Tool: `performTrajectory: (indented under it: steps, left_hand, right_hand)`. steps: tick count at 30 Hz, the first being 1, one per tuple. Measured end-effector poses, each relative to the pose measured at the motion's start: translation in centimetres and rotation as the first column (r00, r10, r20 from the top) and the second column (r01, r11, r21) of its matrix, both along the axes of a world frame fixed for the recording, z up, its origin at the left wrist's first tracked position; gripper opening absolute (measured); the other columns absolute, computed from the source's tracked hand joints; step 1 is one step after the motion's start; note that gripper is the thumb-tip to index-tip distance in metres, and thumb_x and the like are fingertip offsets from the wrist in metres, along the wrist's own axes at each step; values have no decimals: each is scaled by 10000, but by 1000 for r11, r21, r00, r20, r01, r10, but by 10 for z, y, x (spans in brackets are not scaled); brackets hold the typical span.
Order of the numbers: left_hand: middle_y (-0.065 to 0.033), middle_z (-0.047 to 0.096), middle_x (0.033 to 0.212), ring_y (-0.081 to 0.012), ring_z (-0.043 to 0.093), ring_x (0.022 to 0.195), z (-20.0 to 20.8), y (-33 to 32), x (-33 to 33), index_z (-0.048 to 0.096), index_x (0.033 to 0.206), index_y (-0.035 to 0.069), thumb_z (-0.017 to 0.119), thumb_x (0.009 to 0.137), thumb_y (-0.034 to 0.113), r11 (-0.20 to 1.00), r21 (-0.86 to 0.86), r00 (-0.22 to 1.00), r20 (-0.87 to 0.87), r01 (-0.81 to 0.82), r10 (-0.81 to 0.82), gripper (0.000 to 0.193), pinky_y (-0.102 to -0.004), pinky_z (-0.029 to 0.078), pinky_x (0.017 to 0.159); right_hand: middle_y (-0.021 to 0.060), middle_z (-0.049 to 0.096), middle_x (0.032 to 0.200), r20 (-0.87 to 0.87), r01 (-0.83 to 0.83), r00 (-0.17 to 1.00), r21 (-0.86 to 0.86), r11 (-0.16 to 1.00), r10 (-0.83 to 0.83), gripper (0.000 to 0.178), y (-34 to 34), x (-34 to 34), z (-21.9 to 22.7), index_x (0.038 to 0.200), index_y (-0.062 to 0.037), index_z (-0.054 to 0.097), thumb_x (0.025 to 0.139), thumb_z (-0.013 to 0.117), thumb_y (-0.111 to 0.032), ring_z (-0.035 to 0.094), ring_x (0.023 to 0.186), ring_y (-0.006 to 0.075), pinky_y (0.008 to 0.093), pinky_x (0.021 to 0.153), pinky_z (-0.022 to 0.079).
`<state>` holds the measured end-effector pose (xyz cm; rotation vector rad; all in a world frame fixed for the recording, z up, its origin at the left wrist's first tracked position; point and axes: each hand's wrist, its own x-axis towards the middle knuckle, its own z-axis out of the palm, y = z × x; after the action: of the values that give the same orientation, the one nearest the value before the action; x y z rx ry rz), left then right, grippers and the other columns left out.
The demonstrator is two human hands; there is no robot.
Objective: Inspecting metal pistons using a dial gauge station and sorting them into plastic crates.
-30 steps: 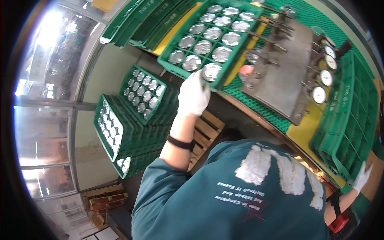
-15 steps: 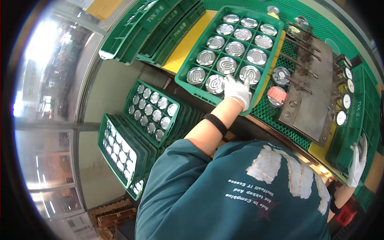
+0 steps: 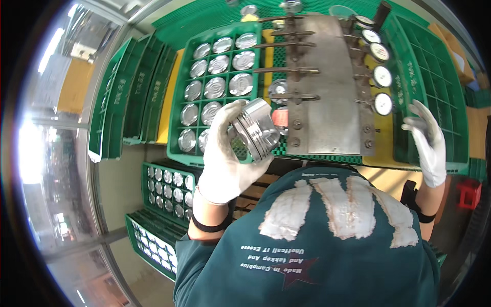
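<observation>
White glove cloth wraps bright metal: the left hand (image 3: 225, 161) has a silvery piston (image 3: 255, 125) firmly in its grasp, fingers curled over the top and thumb underneath. And look at that piston, tilted, its ringed grooves in plain view, up above the near right corner of a green crate (image 3: 183, 159). Inside that crate, round metal tops (image 3: 215, 88) shine from their compartments, three across.

Over to the right hand (image 3: 428, 146), also gloved: it's loose and unclenched, fingers spread and slightly bent, by the near left side of another green crate (image 3: 410, 77) divided into compartments. Whether it touches the rim, I can't tell.

Between the two crates sits a heavy steel plate (image 3: 332, 87), rods (image 3: 286, 70) along its left side and a row of white-faced dial gauges (image 3: 382, 76) along its right. Just left of the plate, a round metal part (image 3: 279, 91) rests on the green mat, a red-orange patch (image 3: 280, 118) just nearer the person. Further left, green crates (image 3: 116, 102) stand tilted, while low down below the bench, more crates (image 3: 131, 235) hold rows of shiny parts.
</observation>
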<state>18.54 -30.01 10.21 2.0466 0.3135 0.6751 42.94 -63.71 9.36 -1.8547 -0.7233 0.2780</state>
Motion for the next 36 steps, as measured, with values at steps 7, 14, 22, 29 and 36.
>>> performTrajectory:
  steps: [7,14,22,29,36]
  left_hand:
    - [-242,431,1373,-397,510,1250,5,-33,59,408,1301,121,791,579,-60,848,504,966,94,163,-242,838,-473,474,1010]
    - [-220,525,1278,-430,532,1172,0,-55,112,445,1328,18,777,576,-36,735,465,870,-258,494,-421,823,-449,476,983]
    - [-268,453,1395,-472,499,1206,-31,-56,143,425,1393,37,705,674,124,495,611,786,-450,617,-424,777,-516,449,997]
    - [-198,561,1245,-411,598,1042,-51,-64,140,466,1357,37,867,600,196,689,665,956,-241,288,-167,871,-492,503,907]
    - [-215,538,1285,-407,586,1105,-68,-51,162,457,1378,48,854,641,106,803,513,953,-164,303,-254,840,-437,510,929]
  right_hand:
    - [155,612,1245,-29,-42,999,-32,999,41,511,5,-2,9,1361,39,512,861,597,-23,636,986,179,306,903,509]
    - [173,621,1251,-27,-158,987,-71,985,156,481,15,-5,1,1337,12,535,884,641,-107,674,978,226,338,894,530]
    - [113,649,1041,-219,-292,931,27,956,290,450,37,-18,-15,1333,33,524,912,626,-90,652,835,130,271,741,536]
    - [114,664,925,-635,-385,714,-3,923,296,729,63,-34,-39,1503,55,261,922,603,-221,651,724,155,313,649,523]
    - [139,669,850,-471,-297,844,-8,955,258,818,76,-40,-62,1540,47,146,917,607,-216,652,692,183,321,654,514]
